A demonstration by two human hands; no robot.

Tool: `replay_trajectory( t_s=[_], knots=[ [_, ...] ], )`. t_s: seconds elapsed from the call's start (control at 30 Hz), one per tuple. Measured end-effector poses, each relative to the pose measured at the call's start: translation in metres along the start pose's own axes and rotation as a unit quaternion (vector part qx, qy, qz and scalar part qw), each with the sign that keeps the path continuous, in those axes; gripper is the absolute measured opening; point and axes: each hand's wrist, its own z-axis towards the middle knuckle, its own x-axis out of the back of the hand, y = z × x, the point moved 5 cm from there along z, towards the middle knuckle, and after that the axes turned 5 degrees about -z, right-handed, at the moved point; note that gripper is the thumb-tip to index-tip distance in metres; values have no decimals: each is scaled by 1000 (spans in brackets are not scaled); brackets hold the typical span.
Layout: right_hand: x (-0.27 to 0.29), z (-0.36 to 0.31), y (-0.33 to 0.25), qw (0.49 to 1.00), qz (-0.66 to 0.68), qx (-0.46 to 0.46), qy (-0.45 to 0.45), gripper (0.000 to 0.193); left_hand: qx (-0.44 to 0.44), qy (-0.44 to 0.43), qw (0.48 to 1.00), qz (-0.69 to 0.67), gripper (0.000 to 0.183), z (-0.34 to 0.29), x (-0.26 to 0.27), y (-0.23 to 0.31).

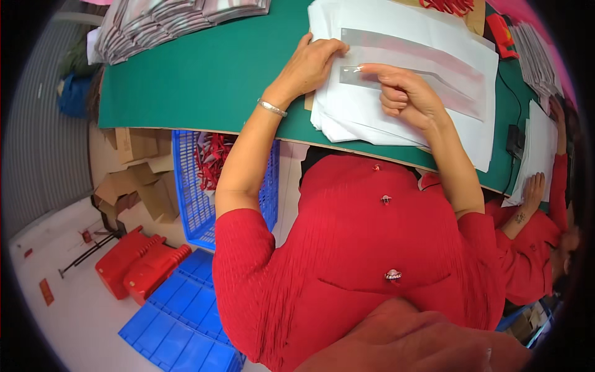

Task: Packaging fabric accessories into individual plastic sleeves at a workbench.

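Note:
Thin see-through plastic pieces with a pinkish tint (412,51) lie across a stack of white sheets (347,118) on the green table. My left hand (310,65) rests at the left edge of the stack, its fingers outstretched and the fingertips touching the plastic's left end. From the right comes my right hand (406,93), its index finger stretched out onto the shiny left end of the lower plastic strip (351,75). The other fingers of that hand are curled, and nothing can be made out inside them.
Folded packs (167,28) are piled at the table's far left. Red ribbons (447,6) and a red tool (502,36) lie at the far right. Below stand a blue crate (186,186), cardboard boxes (136,142) and red plastic pieces (139,263). A co-worker's hand (533,192) is on papers at right.

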Motion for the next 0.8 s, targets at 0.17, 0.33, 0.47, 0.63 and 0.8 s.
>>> replay_trajectory(
  t_s=[0.17, 0.33, 0.47, 0.63, 0.8],
  knots=[
    [-5, 15, 13, 999, 42, -11, 9, 30, 2, -1, 1000, 3, 27, -3, -1, -3],
    [-4, 22, 22, 996, 74, -19, 50, 28, -57, 0, 997, 47, 26, -6, -1, -2],
    [1, 26, 26, 987, 147, -34, 55, 28, -98, -12, 987, 126, 24, -6, -4, 4],
    [-23, 15, 27, 953, 279, -31, 111, 32, -117, -43, 970, 209, 23, -7, -6, 15],
    [-35, -25, 35, 952, 256, 7, 170, 36, -156, -44, 947, 277, 24, -9, -3, 26]
  ],
)
